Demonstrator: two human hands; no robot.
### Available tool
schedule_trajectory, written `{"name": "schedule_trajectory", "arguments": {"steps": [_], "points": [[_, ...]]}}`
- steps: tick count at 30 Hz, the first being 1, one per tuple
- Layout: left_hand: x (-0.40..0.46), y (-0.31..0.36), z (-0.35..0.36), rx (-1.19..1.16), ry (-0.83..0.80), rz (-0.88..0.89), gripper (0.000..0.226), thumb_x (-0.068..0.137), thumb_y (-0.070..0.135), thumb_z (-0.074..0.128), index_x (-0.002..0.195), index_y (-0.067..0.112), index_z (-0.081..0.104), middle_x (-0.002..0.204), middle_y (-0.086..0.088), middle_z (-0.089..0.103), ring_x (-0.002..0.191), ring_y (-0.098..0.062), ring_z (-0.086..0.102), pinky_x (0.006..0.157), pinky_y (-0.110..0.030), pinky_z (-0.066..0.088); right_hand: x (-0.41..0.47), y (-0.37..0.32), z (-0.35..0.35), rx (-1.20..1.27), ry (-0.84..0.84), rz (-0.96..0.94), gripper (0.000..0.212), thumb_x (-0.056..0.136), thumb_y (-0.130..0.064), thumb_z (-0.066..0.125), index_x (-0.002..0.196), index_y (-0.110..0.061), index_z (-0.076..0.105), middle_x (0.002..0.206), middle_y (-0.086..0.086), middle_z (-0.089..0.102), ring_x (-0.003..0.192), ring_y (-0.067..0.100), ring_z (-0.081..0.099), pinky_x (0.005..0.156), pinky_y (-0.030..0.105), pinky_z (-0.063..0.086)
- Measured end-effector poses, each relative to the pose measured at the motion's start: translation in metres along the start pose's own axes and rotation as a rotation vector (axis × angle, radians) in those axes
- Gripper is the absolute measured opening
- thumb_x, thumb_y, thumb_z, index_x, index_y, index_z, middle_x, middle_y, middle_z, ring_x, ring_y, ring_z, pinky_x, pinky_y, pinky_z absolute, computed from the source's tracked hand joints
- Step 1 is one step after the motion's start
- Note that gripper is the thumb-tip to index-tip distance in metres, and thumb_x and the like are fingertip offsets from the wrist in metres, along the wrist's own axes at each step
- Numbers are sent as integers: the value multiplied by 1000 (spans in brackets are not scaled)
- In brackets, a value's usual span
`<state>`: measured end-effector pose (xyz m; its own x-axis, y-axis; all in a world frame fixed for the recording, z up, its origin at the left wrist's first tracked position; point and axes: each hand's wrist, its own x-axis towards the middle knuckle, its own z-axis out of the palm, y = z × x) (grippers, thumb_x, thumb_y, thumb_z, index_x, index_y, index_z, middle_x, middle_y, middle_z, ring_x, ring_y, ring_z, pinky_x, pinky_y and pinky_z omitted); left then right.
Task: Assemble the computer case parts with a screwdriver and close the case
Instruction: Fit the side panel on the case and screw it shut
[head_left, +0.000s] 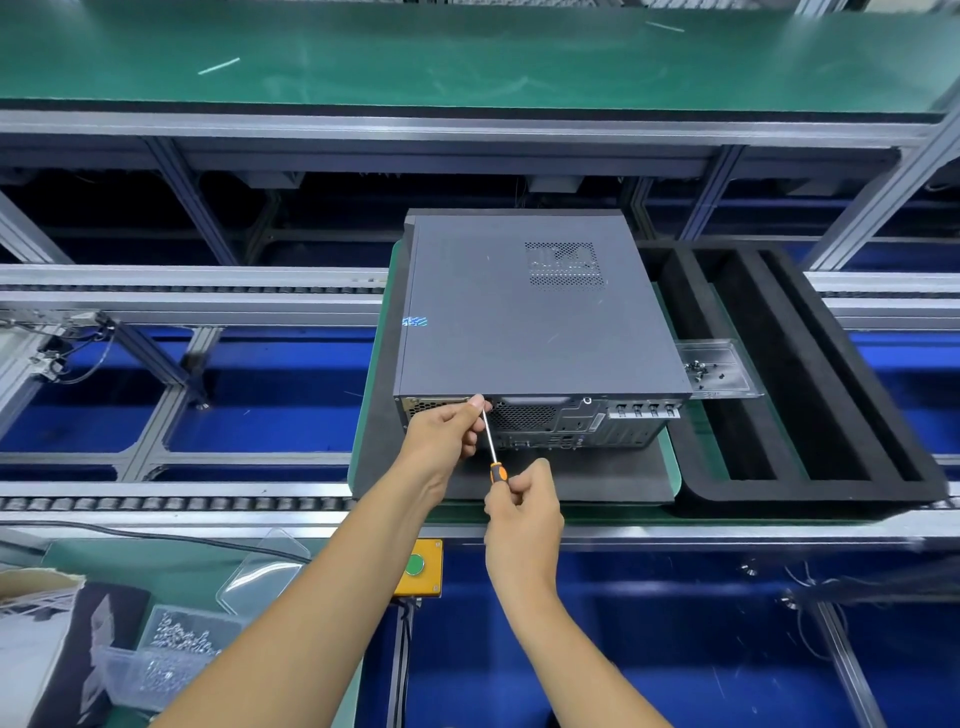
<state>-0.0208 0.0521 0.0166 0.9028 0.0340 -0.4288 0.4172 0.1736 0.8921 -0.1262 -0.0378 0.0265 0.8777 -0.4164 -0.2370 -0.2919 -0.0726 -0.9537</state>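
Two bare forearms, no sleeves in view up to the bottom frame edge. Left hand (451, 431) and right hand (522, 514) ungloved. No rings, watch or wristband showing on the visible sides. Fingernails short and plain.

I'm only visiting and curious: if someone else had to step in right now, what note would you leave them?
Left hand: fingers pinched at the screwdriver tip, against the top rear edge of the computer case.
Right hand: grips the screwdriver by its orange handle.
Case lies flat on the mat, side panel already on.
Loose screws: clear tray right of the case.
Left: finish driving this rear screw; whether other screws remain cannot be told.
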Motion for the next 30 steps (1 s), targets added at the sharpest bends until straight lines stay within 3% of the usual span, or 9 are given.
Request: {"name": "schedule_trajectory", "arguments": {"steps": [2,6,12,17,24,30], "points": [[1,-2,0,-15,3,-2,22,97,30,67,91,15,81,69,5,60,63,-7,49,59,-21,46,0,1,1,33,-5,28,18,95,-3,51,81,-10,43,73,17,61,55,22,45,49,37,38],[1,-5,1,-67,36,-21,20,95,30,70,93,13,80,67,6,60,61,-6,50,58,-20,46,2,4,1,112,-71,127,14,97,-3,48,83,-4,50,64,6,65,43,20,52,46,32,40],[0,-4,-1,-71,64,-26,22,95,31,71,93,12,80,66,7,60,59,-4,50,58,-19,47,3,-3,3,230,-167,317,13,99,-6,45,93,-1,56,63,7,68,43,21,54,43,27,36],[0,-4,-1,-67,64,-16,23,95,31,69,96,10,79,68,5,60,63,-6,50,59,-20,47,1,-7,3,279,-165,359,14,99,-7,46,97,0,58,65,8,70,44,18,54,40,24,36],[-3,-8,-2,-100,7,-16,27,100,29,63,104,8,78,77,-1,59,67,-9,49,65,-23,47,2,-11,3,333,-133,425,17,98,-7,46,97,1,61,63,7,68,41,13,46,38,22,32],[-5,-3,-3,-129,-54,-33,23,99,26,63,105,9,78,79,-1,60,67,-7,52,65,-21,49,4,-13,6,346,-122,459,13,97,-6,46,89,-4,56,55,1,54,41,12,36,39,22,25]]}}
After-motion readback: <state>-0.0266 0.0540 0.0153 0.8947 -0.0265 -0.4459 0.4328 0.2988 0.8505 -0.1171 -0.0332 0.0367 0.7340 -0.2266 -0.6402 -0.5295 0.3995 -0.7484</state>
